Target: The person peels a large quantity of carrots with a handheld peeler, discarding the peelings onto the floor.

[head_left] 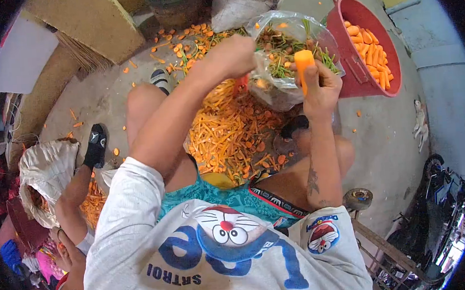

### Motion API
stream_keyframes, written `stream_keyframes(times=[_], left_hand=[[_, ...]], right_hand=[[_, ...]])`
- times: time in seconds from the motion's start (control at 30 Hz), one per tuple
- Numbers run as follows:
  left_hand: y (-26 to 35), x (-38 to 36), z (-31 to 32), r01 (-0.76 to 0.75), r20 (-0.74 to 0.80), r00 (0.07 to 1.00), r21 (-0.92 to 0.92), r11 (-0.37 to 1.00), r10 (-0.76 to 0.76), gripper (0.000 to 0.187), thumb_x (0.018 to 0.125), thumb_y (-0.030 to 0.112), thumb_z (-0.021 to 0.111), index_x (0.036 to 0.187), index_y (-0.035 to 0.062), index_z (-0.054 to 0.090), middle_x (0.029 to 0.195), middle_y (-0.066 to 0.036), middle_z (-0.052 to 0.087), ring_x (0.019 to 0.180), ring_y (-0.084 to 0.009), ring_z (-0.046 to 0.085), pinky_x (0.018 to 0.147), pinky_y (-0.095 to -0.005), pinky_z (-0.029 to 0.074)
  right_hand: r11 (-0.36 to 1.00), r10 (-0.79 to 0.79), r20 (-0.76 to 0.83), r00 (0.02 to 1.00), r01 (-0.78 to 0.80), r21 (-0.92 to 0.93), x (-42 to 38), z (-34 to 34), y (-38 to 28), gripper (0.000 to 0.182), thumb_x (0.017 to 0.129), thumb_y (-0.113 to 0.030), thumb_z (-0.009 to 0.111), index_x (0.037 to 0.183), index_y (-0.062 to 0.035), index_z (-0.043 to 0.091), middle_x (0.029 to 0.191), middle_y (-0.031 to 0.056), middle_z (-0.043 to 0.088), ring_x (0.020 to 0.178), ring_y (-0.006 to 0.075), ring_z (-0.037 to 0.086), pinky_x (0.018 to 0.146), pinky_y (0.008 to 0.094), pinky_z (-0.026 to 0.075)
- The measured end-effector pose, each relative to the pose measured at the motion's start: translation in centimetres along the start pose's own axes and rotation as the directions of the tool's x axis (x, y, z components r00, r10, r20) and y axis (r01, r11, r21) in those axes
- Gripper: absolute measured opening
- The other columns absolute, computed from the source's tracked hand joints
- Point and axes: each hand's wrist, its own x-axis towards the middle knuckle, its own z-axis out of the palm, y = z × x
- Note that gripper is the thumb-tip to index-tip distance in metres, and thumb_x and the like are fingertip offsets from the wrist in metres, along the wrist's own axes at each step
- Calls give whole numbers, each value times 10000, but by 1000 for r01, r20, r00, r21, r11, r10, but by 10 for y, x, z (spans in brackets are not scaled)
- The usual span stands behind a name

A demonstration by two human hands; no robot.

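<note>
My right hand is wrapped around a thick, bright orange carrot, held upright with its blunt end up. To its left, my left hand is closed in a fist; what it grips, if anything, I cannot make out. Beneath both hands, a large heap of carrot peelings and cut-off carrot ends covers the floor between my legs. Just beyond my hands stands a clear plastic bag of carrot tops with green stems.
A red tub of peeled carrots lies tilted at the right. Further back are a dark bucket and a whitish sack. At left, a co-worker's hand is near an open white sack. A motorbike stands far right.
</note>
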Motion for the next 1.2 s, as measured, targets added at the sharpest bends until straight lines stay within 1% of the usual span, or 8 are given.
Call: stream_keyframes(times=[0.1,0.17,0.27,0.67,0.73,0.93,1.07,1.2], left_hand=[[-8,2,-6,-47,-183,982,-14,999,43,341,869,237,683,1017,-69,652,965,-325,682,971,-464,686,836,-512,538],[-6,4,-14,-115,-256,962,-64,991,95,323,875,226,680,1041,-49,658,978,-309,690,991,-456,686,840,-506,537],[-9,8,-21,-32,-301,953,-21,999,24,326,882,225,708,1102,-12,664,1002,-274,707,1003,-441,686,841,-494,536],[-1,53,-26,-154,-596,799,-65,986,86,461,894,244,766,1254,-14,639,1027,-289,710,845,-404,703,788,-399,553],[11,50,-24,-232,-631,763,-65,971,140,412,892,229,765,1209,-10,658,1005,-279,712,807,-400,697,754,-390,551],[47,53,-65,-522,-704,535,159,838,467,328,879,215,754,1115,13,650,945,-239,701,829,-416,685,730,-440,531],[65,35,-108,-538,-606,708,-130,833,363,143,839,-9,578,955,-66,518,793,-300,556,765,-481,561,714,-459,484],[-15,44,-63,-433,-745,628,-94,896,225,324,875,217,743,1105,14,639,948,-244,698,888,-433,689,766,-467,534]], right_hand=[[962,229,-92,969,-211,175,28,-39,16,520,992,-515,639,1058,-3,702,766,2,619,605,69,519,541,226,397],[455,408,-42,912,-164,875,73,-99,46,624,989,-520,624,1209,63,608,924,78,675,669,151,576,549,254,449],[101,543,-30,840,-30,994,94,-136,14,592,978,-481,641,1247,45,595,978,98,684,718,169,587,590,260,462],[676,633,-107,767,-481,558,19,-141,58,411,991,-379,645,1213,-36,680,959,-6,664,734,100,558,637,256,427],[791,611,-184,770,-581,194,14,-146,65,391,992,-353,664,1231,-45,684,935,-16,672,724,75,564,574,227,443],[846,367,-171,914,-405,-346,-1,-119,83,375,948,-288,705,1157,23,731,958,97,762,879,154,702,823,296,541],[858,306,-7,952,-279,-432,20,-77,83,350,944,-266,695,1164,3,729,973,134,764,881,174,717,839,320,543],[799,345,169,923,-194,-570,69,-43,108,311,951,-227,655,1173,-22,729,971,160,761,892,215,730,836,331,550]])
